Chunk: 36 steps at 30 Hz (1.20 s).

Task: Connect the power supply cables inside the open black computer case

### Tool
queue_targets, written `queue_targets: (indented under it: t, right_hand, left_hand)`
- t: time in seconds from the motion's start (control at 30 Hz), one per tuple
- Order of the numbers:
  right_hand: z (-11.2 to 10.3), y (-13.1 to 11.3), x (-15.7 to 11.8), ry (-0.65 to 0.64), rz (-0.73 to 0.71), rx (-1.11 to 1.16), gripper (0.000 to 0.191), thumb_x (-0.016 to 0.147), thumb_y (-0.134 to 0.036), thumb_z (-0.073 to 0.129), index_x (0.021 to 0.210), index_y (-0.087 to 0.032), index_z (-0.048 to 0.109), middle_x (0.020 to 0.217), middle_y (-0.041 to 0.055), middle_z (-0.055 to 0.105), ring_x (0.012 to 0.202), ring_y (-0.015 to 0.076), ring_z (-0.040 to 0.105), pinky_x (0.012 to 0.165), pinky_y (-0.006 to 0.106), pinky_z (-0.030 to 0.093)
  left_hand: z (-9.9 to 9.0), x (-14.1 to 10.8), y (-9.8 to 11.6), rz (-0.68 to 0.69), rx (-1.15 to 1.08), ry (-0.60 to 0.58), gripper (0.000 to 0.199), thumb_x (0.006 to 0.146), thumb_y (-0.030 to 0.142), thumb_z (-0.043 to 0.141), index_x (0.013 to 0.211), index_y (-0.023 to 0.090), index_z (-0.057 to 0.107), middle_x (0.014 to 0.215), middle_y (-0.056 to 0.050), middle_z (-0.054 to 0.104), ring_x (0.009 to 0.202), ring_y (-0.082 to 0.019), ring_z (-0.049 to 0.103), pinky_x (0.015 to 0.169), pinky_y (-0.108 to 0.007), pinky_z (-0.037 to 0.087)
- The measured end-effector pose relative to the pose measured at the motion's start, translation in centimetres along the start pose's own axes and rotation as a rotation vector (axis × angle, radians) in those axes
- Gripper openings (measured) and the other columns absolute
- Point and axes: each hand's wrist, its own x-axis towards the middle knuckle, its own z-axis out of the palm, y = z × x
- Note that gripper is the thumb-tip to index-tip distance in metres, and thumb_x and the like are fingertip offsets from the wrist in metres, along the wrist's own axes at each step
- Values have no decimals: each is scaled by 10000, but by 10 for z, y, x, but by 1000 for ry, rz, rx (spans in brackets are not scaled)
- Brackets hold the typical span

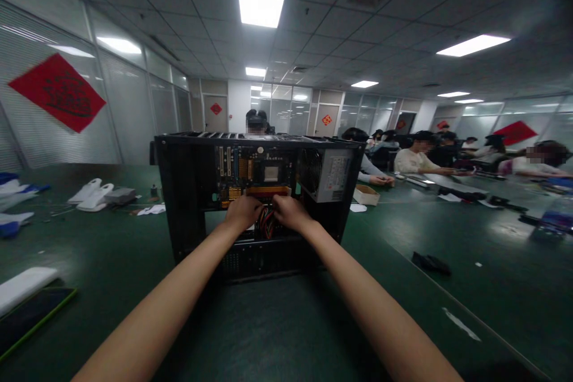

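Note:
An open black computer case (188, 146) stands on the green table, its inside facing me. In it are a motherboard (230, 167) and, at the upper right, a silver power supply (335, 176). My left hand (243, 213) is at the lower edge of the board, fingers curled; what they hold is hidden. My right hand (290, 213) is closed near the right end of the orange and yellow slots (268, 190), its fingertips also hard to make out. A bundle of coloured cables (267, 224) hangs between both hands.
White bags (94, 196) and a grey box (120, 196) lie left of the case. A phone with a green edge (36, 316) is at the near left. On the right are a small open carton (366, 196) and a black item (431, 263). People sit along the table beyond.

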Motion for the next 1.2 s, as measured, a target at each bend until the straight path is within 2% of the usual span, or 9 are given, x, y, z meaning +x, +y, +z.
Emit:
queue_targets:
  t: [0.17, 0.33, 0.53, 0.83, 1.2]
  right_hand:
    - [8, 5, 1, 68, 69, 140, 228, 869, -189, 558, 1093, -155, 580, 1017, 96, 694, 944, 201, 650, 734, 243, 433]
    - [10, 10, 1, 63, 91, 158, 216, 911, -189, 526, 1077, -157, 661, 1038, 101, 711, 1016, 195, 647, 823, 233, 441]
    - [9, 9, 3, 51, 114, 123, 248, 916, -208, 500, 1028, -181, 721, 1014, 95, 728, 971, 209, 670, 785, 250, 458]
    - [5, 5, 3, 15, 159, 84, 264, 924, -217, 491, 1048, -190, 723, 1026, 107, 722, 969, 221, 670, 776, 264, 460]
    - [-4, -1, -2, -7, 154, 83, 255, 950, -219, 474, 1022, -169, 713, 1004, 113, 716, 967, 200, 663, 775, 248, 440]
  left_hand:
    - [0, 0, 2, -5, -2, -7, 341, 907, 404, 459, 1058, 317, 752, 1013, -73, 755, 950, -273, 686, 761, -340, 502]
    - [1, 0, 1, -16, 7, 4, 354, 911, 426, 451, 1053, 311, 755, 1017, -74, 751, 952, -267, 683, 779, -337, 506]
    - [-1, 1, 5, -11, 34, -13, 365, 916, 415, 437, 1059, 301, 753, 1003, -98, 747, 934, -285, 686, 770, -359, 509]
    - [-1, 1, 7, -37, 62, -3, 355, 906, 404, 448, 1064, 311, 751, 998, -111, 743, 916, -302, 688, 757, -386, 507]
    - [-1, -1, 3, -20, 19, 7, 335, 905, 408, 457, 1023, 319, 758, 994, -66, 760, 926, -255, 696, 733, -315, 500]
